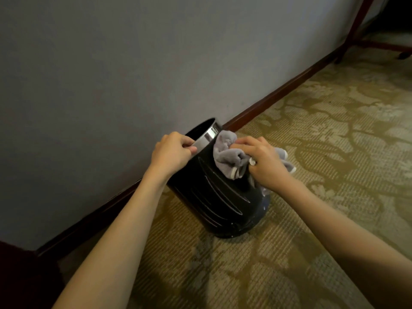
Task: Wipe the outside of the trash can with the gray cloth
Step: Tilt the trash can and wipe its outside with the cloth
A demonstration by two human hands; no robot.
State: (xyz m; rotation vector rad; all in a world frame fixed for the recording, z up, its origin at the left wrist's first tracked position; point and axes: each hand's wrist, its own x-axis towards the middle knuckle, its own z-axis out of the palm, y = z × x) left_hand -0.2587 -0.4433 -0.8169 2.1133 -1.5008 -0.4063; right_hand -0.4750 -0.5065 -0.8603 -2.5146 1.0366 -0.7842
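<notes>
A black ribbed trash can (214,201) with a shiny metal rim stands on the carpet, tilted with its mouth toward the wall. My left hand (172,151) grips the rim on the near left side. My right hand (264,162) is closed on a bunched gray cloth (227,156) and presses it against the can's upper right side, just below the rim. Part of the cloth hangs out behind the hand. The can's far side is hidden.
A gray wall (111,85) with a dark wooden baseboard (278,92) runs right behind the can. Patterned olive carpet (334,130) spreads to the right and front. Dark red furniture legs (354,30) stand at the top right; a dark object (17,275) sits at the bottom left.
</notes>
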